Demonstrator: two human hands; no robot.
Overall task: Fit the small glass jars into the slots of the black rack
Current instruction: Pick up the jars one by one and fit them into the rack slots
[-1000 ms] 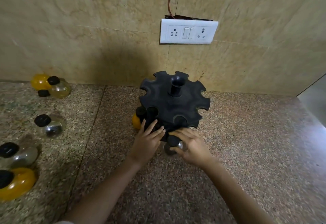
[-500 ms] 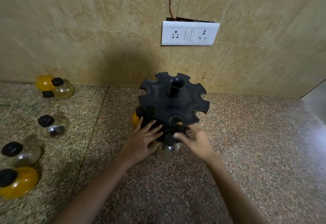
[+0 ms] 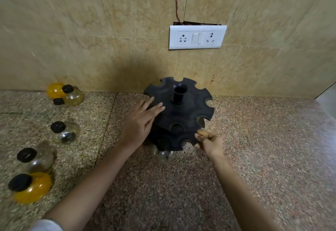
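The black rack (image 3: pixel 189 110), a two-tier round stand with open slots around each rim and a centre post, stands on the counter near the wall. A clear jar (image 3: pixel 163 155) hangs in a front slot of its lower tier. My left hand (image 3: pixel 141 123) lies open with its fingers on the left of the top tier. My right hand (image 3: pixel 211 142) pinches the lower tier's right front edge. Loose jars with black caps lie at the left: a yellow jar (image 3: pixel 30 187), a clear jar (image 3: pixel 35 159), another clear jar (image 3: pixel 64 132), and a yellow and clear pair (image 3: pixel 64 94).
The speckled stone counter (image 3: pixel 181 185) meets a tiled wall just behind the rack. A white socket and switch plate (image 3: pixel 197 37) sits on the wall above, with a thin wire running up from it.
My left hand rose from the lower tier to the top tier's left side. My right hand let go of the clear jar, now in its slot, and moved right to the lower rim.
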